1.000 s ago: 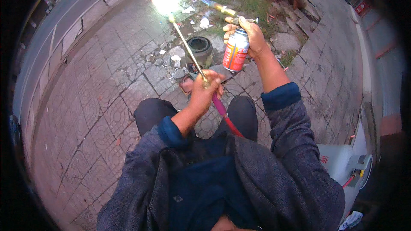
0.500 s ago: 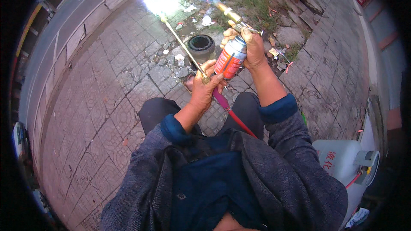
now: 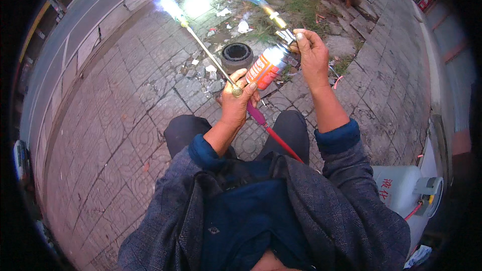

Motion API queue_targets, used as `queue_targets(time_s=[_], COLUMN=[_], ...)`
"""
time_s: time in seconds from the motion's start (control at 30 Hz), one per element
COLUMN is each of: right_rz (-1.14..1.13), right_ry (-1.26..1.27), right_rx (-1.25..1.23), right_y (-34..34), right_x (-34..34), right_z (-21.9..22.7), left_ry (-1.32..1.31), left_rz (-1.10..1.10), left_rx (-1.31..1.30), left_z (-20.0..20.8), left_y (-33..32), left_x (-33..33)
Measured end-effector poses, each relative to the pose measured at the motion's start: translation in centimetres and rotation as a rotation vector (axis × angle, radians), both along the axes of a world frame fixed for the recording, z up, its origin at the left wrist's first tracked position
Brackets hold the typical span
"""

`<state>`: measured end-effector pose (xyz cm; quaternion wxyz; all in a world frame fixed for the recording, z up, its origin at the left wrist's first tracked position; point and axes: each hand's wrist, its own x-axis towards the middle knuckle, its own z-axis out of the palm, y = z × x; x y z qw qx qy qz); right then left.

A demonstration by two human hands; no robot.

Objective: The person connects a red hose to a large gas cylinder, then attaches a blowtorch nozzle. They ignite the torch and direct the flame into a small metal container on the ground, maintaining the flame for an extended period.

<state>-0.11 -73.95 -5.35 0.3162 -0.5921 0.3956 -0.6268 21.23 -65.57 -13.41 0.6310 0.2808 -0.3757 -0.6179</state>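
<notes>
Head view: a red hose (image 3: 283,144) runs up to a purple handle (image 3: 255,114); the left hand (image 3: 236,104) has its grip wrapped around a thin metal wand (image 3: 208,52) and the base of an orange-and-silver can (image 3: 264,70). The can tilts above the pavement (image 3: 110,135), the right hand (image 3: 315,61) pinching its torch head (image 3: 275,17). Beyond sits a dark round pot (image 3: 237,65); flames burn at both tips.

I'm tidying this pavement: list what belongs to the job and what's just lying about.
Apparently the job:
long, thin metal torch wand
orange-silver metal canister
brass torch head
red flexible hose
rounded grey gas cylinder

Lying about:
crumpled white scraps
broken grey slab
</notes>
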Motion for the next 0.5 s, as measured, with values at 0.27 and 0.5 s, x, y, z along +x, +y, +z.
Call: queue_targets(time_s=[0.27,0.5], right_rz=[-0.328,0.358], right_ry=[0.678,-0.418], right_rx=[-0.127,0.744], right_y=[1.2,0.3], right_x=[-0.5,-2.3], right_z=[1.2,2.6], left_ry=[-0.006,-0.006], left_rz=[0.029,0.052], left_rx=[0.0,0.005], left_z=[-0.2,-0.6], left_y=[-0.2,-0.2], left_x=[0.1,-0.1])
